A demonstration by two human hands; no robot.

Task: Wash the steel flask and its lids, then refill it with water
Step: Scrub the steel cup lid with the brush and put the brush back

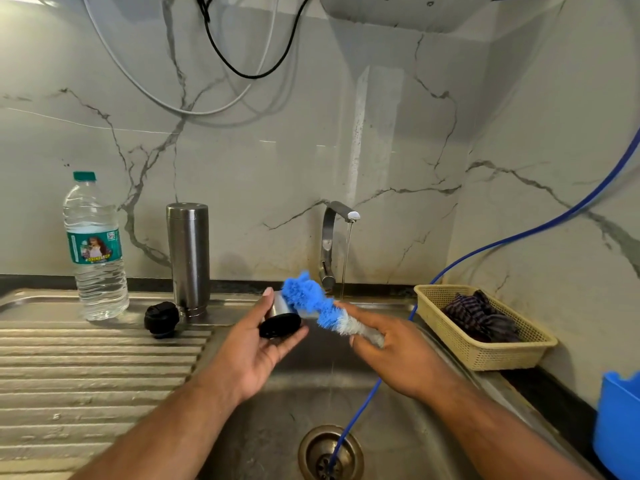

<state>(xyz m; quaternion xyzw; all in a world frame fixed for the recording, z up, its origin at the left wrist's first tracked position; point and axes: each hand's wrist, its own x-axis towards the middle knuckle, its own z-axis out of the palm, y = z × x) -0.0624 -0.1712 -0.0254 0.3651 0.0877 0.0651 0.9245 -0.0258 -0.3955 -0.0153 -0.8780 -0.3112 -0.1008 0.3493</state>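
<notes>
Left hand [252, 344] grips a black-lined steel cup lid [280, 323]; right hand [391, 344] clutches a blue-white bristle brush [308, 296] at lid's 1 o'clock.

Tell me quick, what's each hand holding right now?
Left hand: closed around the steel lid.
Right hand: closed around the brush.
</notes>
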